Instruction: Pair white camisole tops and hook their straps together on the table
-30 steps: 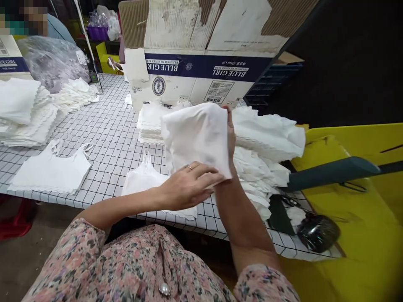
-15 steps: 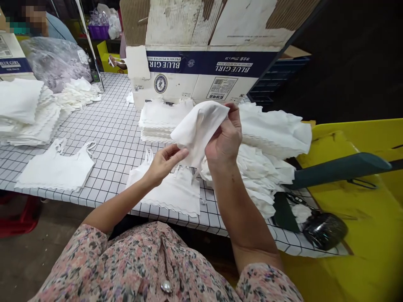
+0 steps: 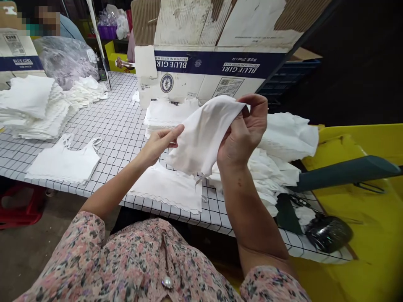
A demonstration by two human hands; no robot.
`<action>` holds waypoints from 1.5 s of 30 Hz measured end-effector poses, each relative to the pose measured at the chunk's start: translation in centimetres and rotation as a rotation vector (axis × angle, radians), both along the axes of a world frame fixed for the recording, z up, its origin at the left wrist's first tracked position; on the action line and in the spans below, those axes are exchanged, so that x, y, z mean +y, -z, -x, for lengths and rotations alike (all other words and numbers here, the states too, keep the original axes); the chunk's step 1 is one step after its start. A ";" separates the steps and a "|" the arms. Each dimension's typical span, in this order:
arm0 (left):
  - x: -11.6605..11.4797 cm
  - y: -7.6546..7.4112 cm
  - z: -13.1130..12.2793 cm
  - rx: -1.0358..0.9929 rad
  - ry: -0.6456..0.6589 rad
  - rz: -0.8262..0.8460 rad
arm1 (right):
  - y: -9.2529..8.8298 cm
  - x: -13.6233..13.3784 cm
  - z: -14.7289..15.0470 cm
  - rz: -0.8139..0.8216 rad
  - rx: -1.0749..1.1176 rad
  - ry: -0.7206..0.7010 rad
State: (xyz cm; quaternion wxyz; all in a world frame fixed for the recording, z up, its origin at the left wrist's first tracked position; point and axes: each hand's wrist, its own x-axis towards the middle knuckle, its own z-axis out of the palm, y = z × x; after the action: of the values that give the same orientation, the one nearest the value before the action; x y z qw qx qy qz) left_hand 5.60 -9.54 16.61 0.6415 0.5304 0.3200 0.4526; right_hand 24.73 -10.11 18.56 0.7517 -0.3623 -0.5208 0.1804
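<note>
A white cloth piece [image 3: 204, 134] is stretched between my hands above the table, its thin strap end hanging at the bottom. My left hand [image 3: 162, 142] pinches its left edge between thumb and fingers. The upper right corner is gripped by my right hand [image 3: 244, 130], with the fingers curled over it. Beneath the cloth lies a white camisole top [image 3: 170, 191] with a wavy hem, partly covered from view. Another white strapped top [image 3: 64, 161] lies flat to the left. Behind the held cloth sits a folded white stack [image 3: 166, 113].
An upturned printed carton [image 3: 201, 63] stands at the back. White garment piles [image 3: 34, 105] are at the left, more cloth [image 3: 264, 176] at the right. A dark green arm-like bar [image 3: 349, 172] and a black wrapped bundle [image 3: 329, 233] are far right. Another person's hand [image 3: 119, 63] shows behind.
My right hand has moved up and right, and my hands are farther apart. The cloth between them is spread wider. The view has shifted slightly.
</note>
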 end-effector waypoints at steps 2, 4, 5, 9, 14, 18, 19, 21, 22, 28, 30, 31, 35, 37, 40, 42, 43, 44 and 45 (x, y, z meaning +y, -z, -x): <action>0.4 -0.4 -0.2 -0.057 0.008 0.041 | 0.2 -0.2 -0.1 0.016 -0.038 0.027; 1.2 -1.0 -0.1 -0.106 0.032 0.080 | 0.3 -0.7 -0.2 0.008 -0.042 0.032; 1.7 -1.4 0.0 -0.122 0.022 0.077 | 0.4 -1.0 -0.3 -0.001 -0.036 0.025; 4.0 -3.2 0.7 -0.089 -0.153 -0.063 | 0.2 -2.9 -0.5 -0.017 -0.002 0.008; 4.3 -6.0 0.7 0.017 -0.256 -0.248 | -0.8 -3.6 -1.1 0.014 0.164 0.037; 3.5 -6.1 0.4 0.107 -0.148 -0.363 | -1.7 -3.0 -1.3 0.015 0.185 0.023; 3.4 -5.4 0.4 0.136 -0.095 -0.352 | -1.8 -2.8 -1.2 0.012 0.166 0.020; 3.1 -3.4 0.4 0.224 0.061 -0.270 | -2.1 -2.5 -1.2 0.019 0.109 0.032; 2.9 -2.2 0.4 0.268 0.151 -0.217 | -2.2 -2.3 -1.3 0.024 0.080 0.043; 0.5 2.8 -0.7 0.202 0.314 0.002 | -2.3 -1.9 -1.8 -0.019 0.012 0.089; 0.1 2.8 -1.2 0.098 0.269 0.024 | -2.2 -1.9 -1.8 0.007 0.008 0.138; 0.0 2.7 -1.4 0.051 0.234 0.024 | -2.0 -2.0 -1.8 0.035 0.010 0.151; 0.6 1.6 -1.5 -0.014 0.066 -0.047 | -1.3 -1.8 -1.9 0.107 0.055 0.096; 1.1 1.3 -1.3 -0.031 -0.002 -0.056 | -1.0 -1.6 -2.0 0.082 0.075 0.062; 1.8 1.4 -1.0 -0.068 0.011 0.063 | -0.7 -1.1 -2.1 0.077 0.036 0.062; 2.0 1.6 -1.1 -0.075 0.064 0.138 | -0.4 -0.7 -2.2 0.092 -0.005 0.080; 2.1 1.6 -1.2 -0.078 0.080 0.150 | -0.2 -0.6 -2.3 0.099 -0.025 0.082; 2.1 1.7 -1.2 -0.081 0.083 0.143 | 0.0 -0.4 -2.5 0.105 -0.046 0.074; 2.1 1.7 -1.3 -0.086 0.072 0.120 | 0.3 -0.2 -2.7 0.105 -0.062 0.061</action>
State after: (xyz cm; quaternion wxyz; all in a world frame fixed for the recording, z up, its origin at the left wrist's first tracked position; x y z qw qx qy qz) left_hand 6.90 -7.47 14.87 0.7011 0.4821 0.2996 0.4315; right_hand 27.47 -10.34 18.24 0.7203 -0.4225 -0.5221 0.1733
